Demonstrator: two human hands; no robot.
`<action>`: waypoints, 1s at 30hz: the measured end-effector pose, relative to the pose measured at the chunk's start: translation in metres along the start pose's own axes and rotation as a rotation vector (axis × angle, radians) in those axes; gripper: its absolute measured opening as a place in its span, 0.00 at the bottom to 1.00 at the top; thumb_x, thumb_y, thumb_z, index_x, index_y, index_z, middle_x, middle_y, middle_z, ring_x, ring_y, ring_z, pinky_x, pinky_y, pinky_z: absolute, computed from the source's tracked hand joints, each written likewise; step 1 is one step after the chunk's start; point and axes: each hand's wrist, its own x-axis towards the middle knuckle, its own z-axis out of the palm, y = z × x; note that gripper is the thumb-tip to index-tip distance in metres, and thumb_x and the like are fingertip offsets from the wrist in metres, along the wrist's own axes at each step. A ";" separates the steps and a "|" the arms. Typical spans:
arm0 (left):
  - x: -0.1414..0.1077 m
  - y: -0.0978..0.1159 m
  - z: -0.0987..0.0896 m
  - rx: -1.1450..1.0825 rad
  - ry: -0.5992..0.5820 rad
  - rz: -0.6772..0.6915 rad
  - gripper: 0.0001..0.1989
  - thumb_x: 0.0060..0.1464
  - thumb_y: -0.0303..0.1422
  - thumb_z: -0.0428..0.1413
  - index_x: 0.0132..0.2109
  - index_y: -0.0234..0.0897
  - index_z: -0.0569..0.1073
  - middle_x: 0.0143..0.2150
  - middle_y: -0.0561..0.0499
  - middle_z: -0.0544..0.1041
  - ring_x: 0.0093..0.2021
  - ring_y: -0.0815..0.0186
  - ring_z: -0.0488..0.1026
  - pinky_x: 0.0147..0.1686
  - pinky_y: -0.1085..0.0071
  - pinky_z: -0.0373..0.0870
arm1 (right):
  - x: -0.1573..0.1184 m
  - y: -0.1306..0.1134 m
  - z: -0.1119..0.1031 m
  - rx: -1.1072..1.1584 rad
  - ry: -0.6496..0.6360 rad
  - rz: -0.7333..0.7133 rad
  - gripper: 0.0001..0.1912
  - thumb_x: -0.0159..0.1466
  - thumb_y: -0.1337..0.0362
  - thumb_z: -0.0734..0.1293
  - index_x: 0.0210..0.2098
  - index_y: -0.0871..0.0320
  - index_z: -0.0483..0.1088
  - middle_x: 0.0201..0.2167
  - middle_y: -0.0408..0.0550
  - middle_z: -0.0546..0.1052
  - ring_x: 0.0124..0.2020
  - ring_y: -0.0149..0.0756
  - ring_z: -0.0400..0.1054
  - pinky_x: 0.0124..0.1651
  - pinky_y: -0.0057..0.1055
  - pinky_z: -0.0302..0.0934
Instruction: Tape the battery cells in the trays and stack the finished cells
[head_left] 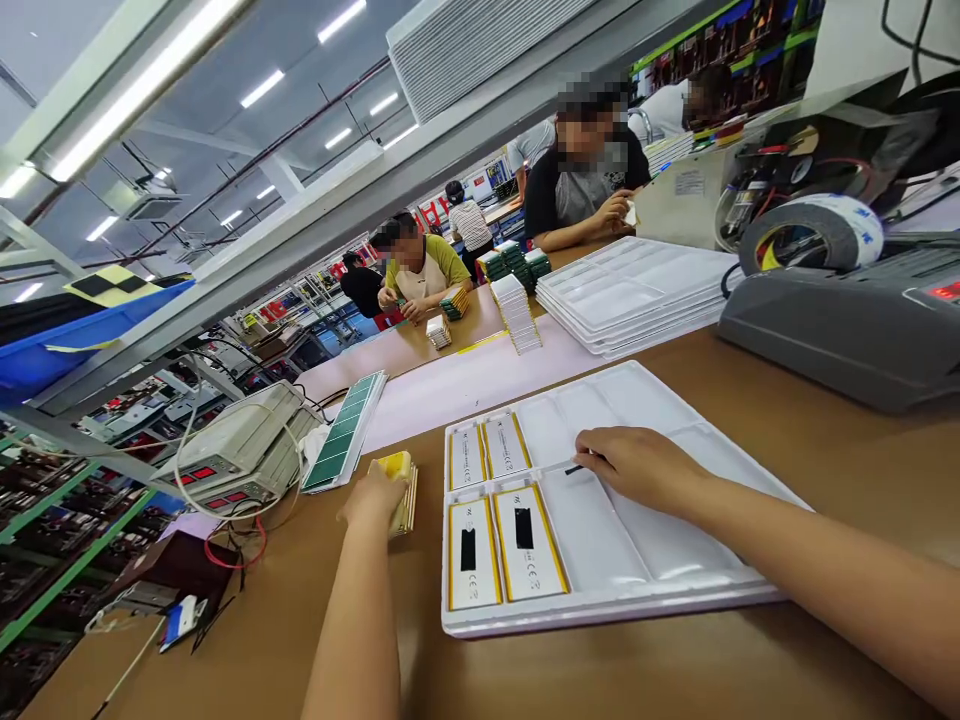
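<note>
The right hand (637, 468) pinches a thin dark strip (574, 469) above the white tray (600, 400), lengthwise toward the pouch batteries (529, 545); the left hand (373, 497) closes around a yellow-edged stack (406, 505) beside it.

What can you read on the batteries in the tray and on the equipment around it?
"CE": on the labels of the pouch batteries in the white tray.
The smaller print on those labels is too small to read.
The red digits on the grey bench device and the beige bench instrument are too blurred to read.
</note>
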 end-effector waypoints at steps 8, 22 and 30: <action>-0.013 -0.002 -0.017 -0.233 0.064 -0.056 0.16 0.31 0.37 0.60 0.32 0.38 0.68 0.40 0.36 0.72 0.44 0.42 0.65 0.41 0.48 0.54 | -0.001 -0.006 0.003 -0.030 -0.019 -0.031 0.13 0.62 0.63 0.52 0.29 0.56 0.64 0.29 0.45 0.73 0.31 0.36 0.66 0.29 0.29 0.52; -0.071 0.015 0.036 -1.872 -0.469 0.028 0.12 0.42 0.41 0.51 0.30 0.37 0.69 0.23 0.50 0.71 0.26 0.64 0.68 0.28 0.66 0.67 | 0.001 0.000 0.006 -0.005 -0.071 0.001 0.09 0.60 0.64 0.55 0.35 0.56 0.65 0.37 0.48 0.70 0.36 0.37 0.65 0.34 0.31 0.54; -0.071 0.026 0.042 -2.052 -0.498 0.121 0.13 0.42 0.38 0.52 0.37 0.40 0.71 0.28 0.50 0.74 0.30 0.63 0.70 0.29 0.68 0.68 | 0.003 0.009 -0.011 -0.121 -0.150 0.231 0.18 0.60 0.64 0.55 0.48 0.62 0.61 0.42 0.57 0.69 0.43 0.45 0.63 0.37 0.35 0.56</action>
